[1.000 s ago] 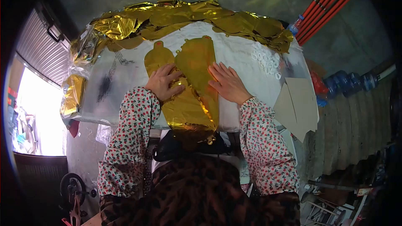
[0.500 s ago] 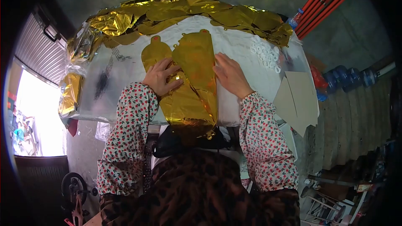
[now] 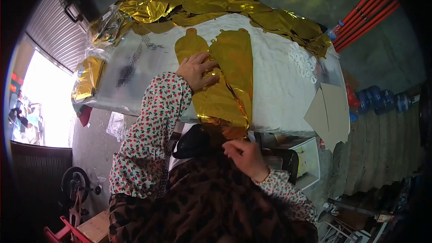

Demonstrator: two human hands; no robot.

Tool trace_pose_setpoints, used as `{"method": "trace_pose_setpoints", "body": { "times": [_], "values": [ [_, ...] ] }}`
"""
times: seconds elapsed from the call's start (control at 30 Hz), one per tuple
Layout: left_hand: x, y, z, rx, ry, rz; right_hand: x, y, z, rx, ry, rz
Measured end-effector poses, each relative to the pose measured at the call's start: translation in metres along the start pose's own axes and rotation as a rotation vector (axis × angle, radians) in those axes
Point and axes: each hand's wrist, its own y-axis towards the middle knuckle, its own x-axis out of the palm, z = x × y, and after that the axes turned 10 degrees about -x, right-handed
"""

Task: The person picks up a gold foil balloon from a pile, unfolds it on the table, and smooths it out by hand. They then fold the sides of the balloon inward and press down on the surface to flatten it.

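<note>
A flat gold foil balloon, with small tabs on its edge and a fold down its middle, lies across the white-covered table and hangs over the near edge. My left hand rests on its left part with the fingers spread. Close to my body, my right hand is just below the foil's lower end, its fingers curled and pressed together. Whether the fingers hold the foil's edge or something else is hidden.
Crumpled gold foil balloons line the table's far edge. White rings and grey cardboard pieces lie on the right. A bag of folded gold foil sits at the left edge. A white box stands below the table.
My right hand has left the foil's right edge and come down toward my body, its fingers closing. My left hand stays on the foil. The whole view has shifted a little.
</note>
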Motion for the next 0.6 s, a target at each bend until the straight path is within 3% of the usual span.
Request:
{"method": "trace_pose_setpoints", "body": {
  "times": [0.03,0.1,0.23,0.33,0.4,0.43,0.47,0.53,0.6],
  "values": [
    [-0.001,0.0,0.0,-0.006,0.004,-0.008,0.008,-0.008,0.01,-0.001,-0.003,0.0],
    [-0.001,-0.001,0.002,-0.002,0.006,-0.016,0.018,-0.02,0.025,0.349,0.341,-0.035],
    [0.0,0.0,0.001,0.001,0.032,-0.026,0.003,-0.021,0.026,0.503,0.528,0.109],
    [-0.001,0.002,0.0,-0.004,0.041,-0.037,-0.025,-0.013,0.014,0.294,0.38,0.228],
    [0.0,0.0,0.0,-0.009,0.05,-0.05,-0.036,0.002,0.018,0.005,0.138,0.391],
    [-0.001,0.0,0.001,-0.01,0.045,-0.037,-0.047,0.011,0.008,-0.131,-0.191,0.398],
    [-0.001,0.0,0.001,-0.01,0.039,-0.023,-0.048,0.013,0.009,-0.133,-0.192,0.405],
    [-0.003,0.0,0.003,-0.014,0.04,-0.03,-0.049,0.018,0.015,-0.331,-0.491,0.407],
    [-0.003,0.001,0.004,-0.028,0.039,-0.043,-0.046,0.017,0.019,-0.333,-0.525,0.368]
  ]
}}
